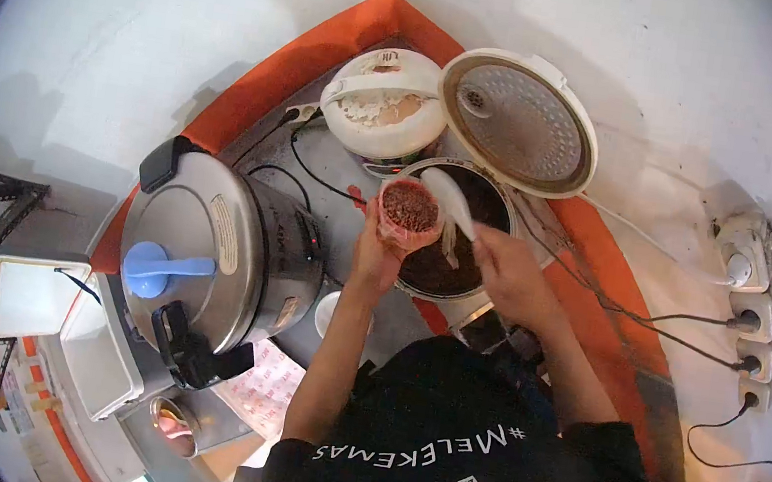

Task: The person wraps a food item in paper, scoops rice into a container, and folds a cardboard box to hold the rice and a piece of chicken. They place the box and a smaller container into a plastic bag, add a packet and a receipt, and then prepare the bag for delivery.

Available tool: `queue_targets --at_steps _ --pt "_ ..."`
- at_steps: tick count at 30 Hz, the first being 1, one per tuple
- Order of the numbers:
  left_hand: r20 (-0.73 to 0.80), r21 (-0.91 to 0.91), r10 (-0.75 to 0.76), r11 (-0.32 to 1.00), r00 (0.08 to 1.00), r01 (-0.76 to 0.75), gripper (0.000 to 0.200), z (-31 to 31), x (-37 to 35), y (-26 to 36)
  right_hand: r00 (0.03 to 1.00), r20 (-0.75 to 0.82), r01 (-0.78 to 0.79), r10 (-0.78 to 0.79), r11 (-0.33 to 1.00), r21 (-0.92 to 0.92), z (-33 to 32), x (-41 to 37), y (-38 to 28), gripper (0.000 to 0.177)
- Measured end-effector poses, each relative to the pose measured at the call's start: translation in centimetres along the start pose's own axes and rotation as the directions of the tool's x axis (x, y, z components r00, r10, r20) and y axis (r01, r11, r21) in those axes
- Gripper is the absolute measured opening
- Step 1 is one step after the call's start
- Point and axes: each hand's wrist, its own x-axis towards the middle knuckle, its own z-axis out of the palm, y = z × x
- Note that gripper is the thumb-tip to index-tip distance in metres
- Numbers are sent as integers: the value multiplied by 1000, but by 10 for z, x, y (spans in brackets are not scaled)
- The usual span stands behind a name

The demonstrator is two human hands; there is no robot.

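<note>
My left hand (pixel 374 257) is closed around a small pinkish bowl (pixel 394 233), filled with reddish-brown rice-like grains (pixel 410 205). In my right hand (pixel 510 275) is a white rice paddle (pixel 448 199), its blade beside the bowl's right rim. Both hands are over the near edge of an open rice cooker (pixel 509 199), which holds a dark brown mass (pixel 475 194). The cooker's lid (pixel 526 123) stands raised at the back. Part of the cooker's mouth is hidden by my hands, the bowl and the paddle.
A closed white rice cooker (pixel 384 109) stands behind the bowl. On the left is a large steel cooker (pixel 204 217) with a blue ladle (pixel 153 269) on its lid. Cables run to wall sockets (pixel 751 318) on the right. Patterned paper (pixel 262 383) and white bins (pixel 99 349) lie lower left.
</note>
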Motion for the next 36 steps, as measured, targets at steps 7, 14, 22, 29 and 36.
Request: queue_targets --at_steps 7,14,22,29,36 --pt "-4 17 -50 999 999 50 54 2 -4 3 969 90 -247 232 936 251 25 12 21 39" --pt "-24 80 -4 997 1000 6 54 -5 -5 -9 970 47 -241 237 967 83 16 7 23 40" --pt "95 -70 81 995 992 -74 52 1 -12 21 987 16 -163 162 985 50 -15 22 -1 38" --pt "-234 -9 58 998 971 -62 54 -55 -76 71 999 -3 -46 51 861 -506 21 53 60 27" --pt "-132 -48 -122 992 984 117 52 -89 -98 28 988 61 -98 144 873 -477 93 75 104 26"
